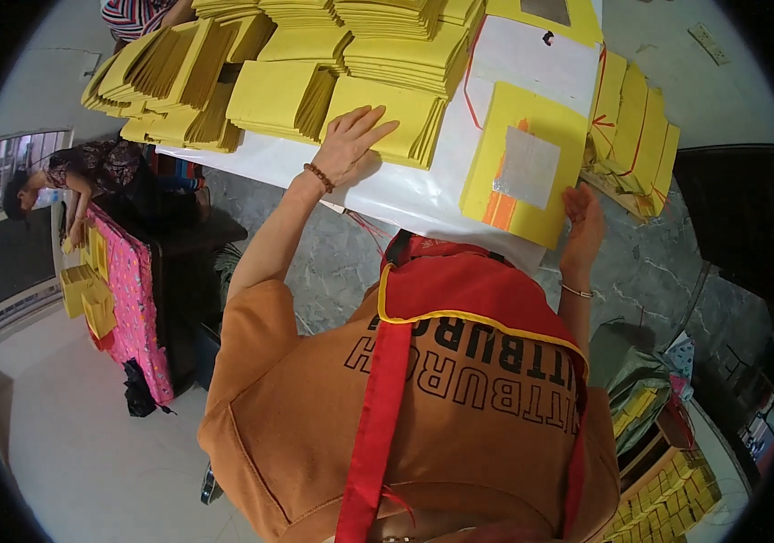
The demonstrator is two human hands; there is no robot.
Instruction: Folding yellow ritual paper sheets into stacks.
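Note:
My left hand [351, 149], with a beaded bracelet at the wrist, lies with spread fingers on a stack of folded yellow paper pieces [396, 118]. My right hand [583, 222], wearing a thin bangle, is beside the right edge of a yellow paper stack [543, 118]. Its fingers are loosely bent and apart, with nothing visible between them. On top of that stack are a silver-grey square [530, 167] and an orange strip [499, 210]. Both stacks rest on a table with a white covering [437, 190].
More folded yellow stacks [292, 50] fill the table's far left side. Yellow bundles tied with red string [631, 127] are at the right. At the left, another person [102, 172] bends over a pink-covered table [133, 299] with yellow pieces. Yellow bundles [668, 498] are stacked at lower right.

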